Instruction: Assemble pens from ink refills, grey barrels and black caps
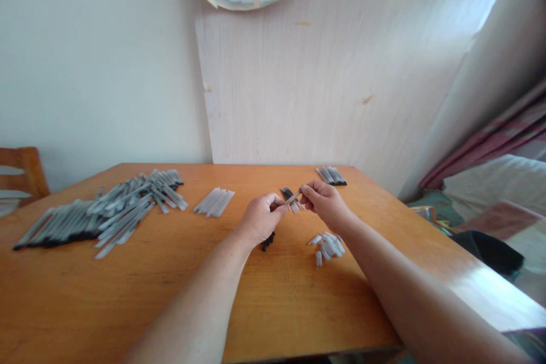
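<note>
Over the middle of the table, my left hand [261,218] and my right hand [325,202] pinch a slim, pale tube-like stick [293,198] from its two ends. Its exact kind is too small to make out. Right behind it lies a small bunch of thin dark and light pieces [286,191], partly covered by my hands. Small black pieces [267,242] sit below my left hand. A little heap of short, clear caps or tubes [328,246] rests on the table below my right hand.
A large pile of translucent sticks [128,199], some black-ended, spreads over the table's left side. A neat row of clear sticks [214,202] lies left of my hands, and black-ended ones [331,176] at the back right. A wooden chair [29,173] stands far left.
</note>
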Demonstrator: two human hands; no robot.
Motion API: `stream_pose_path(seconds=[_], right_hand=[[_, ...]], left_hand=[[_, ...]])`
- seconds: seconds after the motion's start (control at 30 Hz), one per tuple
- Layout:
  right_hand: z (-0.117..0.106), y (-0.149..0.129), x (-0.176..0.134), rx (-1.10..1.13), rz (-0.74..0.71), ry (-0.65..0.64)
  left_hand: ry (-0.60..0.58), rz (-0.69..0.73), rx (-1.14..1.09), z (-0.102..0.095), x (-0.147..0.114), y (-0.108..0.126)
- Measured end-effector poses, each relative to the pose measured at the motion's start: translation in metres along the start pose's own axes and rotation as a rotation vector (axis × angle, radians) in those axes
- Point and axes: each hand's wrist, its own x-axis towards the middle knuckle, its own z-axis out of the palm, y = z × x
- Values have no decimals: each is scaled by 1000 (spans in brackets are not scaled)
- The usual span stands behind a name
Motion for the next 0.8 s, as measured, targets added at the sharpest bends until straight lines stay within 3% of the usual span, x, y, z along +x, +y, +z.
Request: stream_pose_path(seconds=[0.37, 0.8], right_hand=[[-2, -5, -2, 49, -11, 45], [-1, -2, 0, 30, -33, 18]], left_hand=[[-161, -142, -137, -4, -4, 1], [-72, -59, -67, 0, -1, 4]])
